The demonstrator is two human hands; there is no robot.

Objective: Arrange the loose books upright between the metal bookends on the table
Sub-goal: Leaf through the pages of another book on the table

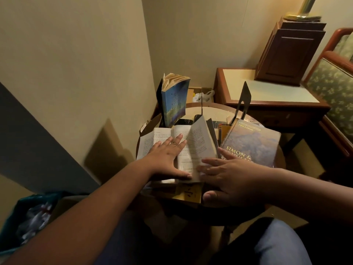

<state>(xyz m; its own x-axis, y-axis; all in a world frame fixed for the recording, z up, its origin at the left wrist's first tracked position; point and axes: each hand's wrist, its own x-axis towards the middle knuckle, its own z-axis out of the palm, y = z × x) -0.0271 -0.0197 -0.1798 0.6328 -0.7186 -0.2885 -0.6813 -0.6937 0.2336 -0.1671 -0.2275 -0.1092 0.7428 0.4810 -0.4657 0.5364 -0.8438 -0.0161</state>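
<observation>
An open paperback (193, 142) with printed pages lies flat on the small round table (210, 109). My left hand (168, 157) presses flat on its left page, fingers straight. My right hand (229, 178) touches the right page's lower edge with spread fingers, thumb below near a yellow book (189, 194). A blue paperback (174, 100) stands upright at the back left against a dark bookend (159, 96). A second black metal bookend (243, 100) stands at the back right. A large "Simon &" hardcover (254, 142) lies flat on the right.
More loose books (219, 129) lie under and behind the open one. A wooden side table (267, 96) with a dark lamp base (290, 52) stands to the right, a patterned chair (336, 87) beyond it. A teal bag (28, 217) sits lower left. The wall is close on the left.
</observation>
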